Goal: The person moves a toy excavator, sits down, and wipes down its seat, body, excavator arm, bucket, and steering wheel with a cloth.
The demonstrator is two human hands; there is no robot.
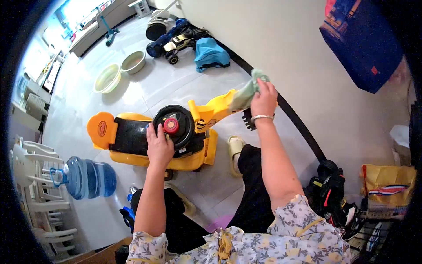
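Note:
A yellow ride-on toy excavator [189,163] with a black seat [128,135] stands on the floor in front of me. My left hand [159,145] grips the black steering wheel [189,121] at its near side, fingertips close to the red centre button [171,126]. My right hand [264,99] is closed on a pale green cloth [243,96], pressed against the far end of the toy's yellow digger arm [220,105]. A black toothed bucket [248,119] shows below that hand, partly hidden.
A blue water jug [92,178] and white stacked chairs [37,176] are at left. Two basins [107,79] lie beyond the toy. Toy cars [178,44] and a blue bag [211,53] sit along the wall. Black gear [327,189] and a yellow bag [389,180] are at right.

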